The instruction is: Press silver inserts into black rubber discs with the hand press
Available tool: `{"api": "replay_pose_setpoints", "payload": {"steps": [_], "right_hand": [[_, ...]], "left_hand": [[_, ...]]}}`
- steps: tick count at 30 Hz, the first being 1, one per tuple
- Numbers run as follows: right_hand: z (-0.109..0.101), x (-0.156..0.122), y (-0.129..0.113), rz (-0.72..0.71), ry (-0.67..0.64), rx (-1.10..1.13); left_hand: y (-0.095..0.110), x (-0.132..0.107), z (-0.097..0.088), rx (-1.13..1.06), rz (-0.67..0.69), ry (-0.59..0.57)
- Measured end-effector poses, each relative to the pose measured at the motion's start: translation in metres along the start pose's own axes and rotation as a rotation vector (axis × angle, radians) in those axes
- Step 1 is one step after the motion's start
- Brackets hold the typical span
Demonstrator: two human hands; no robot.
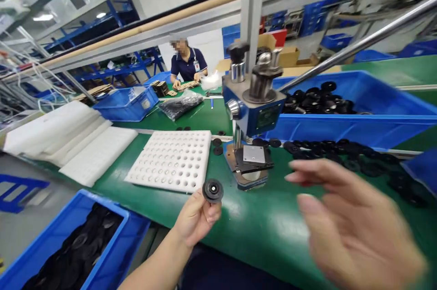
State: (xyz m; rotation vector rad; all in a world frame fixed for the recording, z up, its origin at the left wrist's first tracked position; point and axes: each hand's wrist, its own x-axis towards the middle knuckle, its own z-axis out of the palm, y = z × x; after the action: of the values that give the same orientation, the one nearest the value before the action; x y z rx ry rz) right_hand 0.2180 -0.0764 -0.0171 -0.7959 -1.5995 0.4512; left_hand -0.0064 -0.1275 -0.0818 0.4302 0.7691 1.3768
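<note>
Gripping the black disc (213, 190) by its near rim, your left hand (198, 217) has thumb and fingers clamped on it; the disc hides some fingertips. Your right hand (357, 226), off to the right, is blurred; its thumb and fingers stand apart, and it covers part of the green table (273, 217). The lever (362, 42) of the press (261, 112) is cut off at the upper right, and the bin (124, 224) at near left is cut off too. The far bin (341, 128) hides the lower part of its contents.

The disc is over the table's near side, between the foam tray (204, 165) on the left and the press on the right. Its round, pale-centred face points toward you and upward; the axis through its centre runs the same way. Its thickness is hard to make out. Loose discs (341, 151) lie beyond your right hand.
</note>
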Motion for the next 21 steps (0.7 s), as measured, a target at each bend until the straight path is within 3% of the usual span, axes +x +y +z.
{"api": "replay_pose_setpoints", "payload": {"steps": [4, 9, 17, 21], "right_hand": [[0.037, -0.034, 0.013, -0.013, -0.325, 0.022], [0.049, -0.044, 0.010, 0.129, -0.505, 0.048], [0.034, -0.053, 0.018, 0.367, -0.574, 0.033], [0.033, -0.059, 0.026, 0.397, -0.570, 0.046]], "left_hand": [[-0.013, -0.008, -0.015, -0.011, -0.064, 0.016], [-0.024, -0.009, -0.019, 0.112, -0.094, -0.019], [-0.034, 0.001, -0.019, 0.320, -0.063, -0.065], [-0.038, 0.007, -0.018, 0.349, -0.067, -0.048]]}}
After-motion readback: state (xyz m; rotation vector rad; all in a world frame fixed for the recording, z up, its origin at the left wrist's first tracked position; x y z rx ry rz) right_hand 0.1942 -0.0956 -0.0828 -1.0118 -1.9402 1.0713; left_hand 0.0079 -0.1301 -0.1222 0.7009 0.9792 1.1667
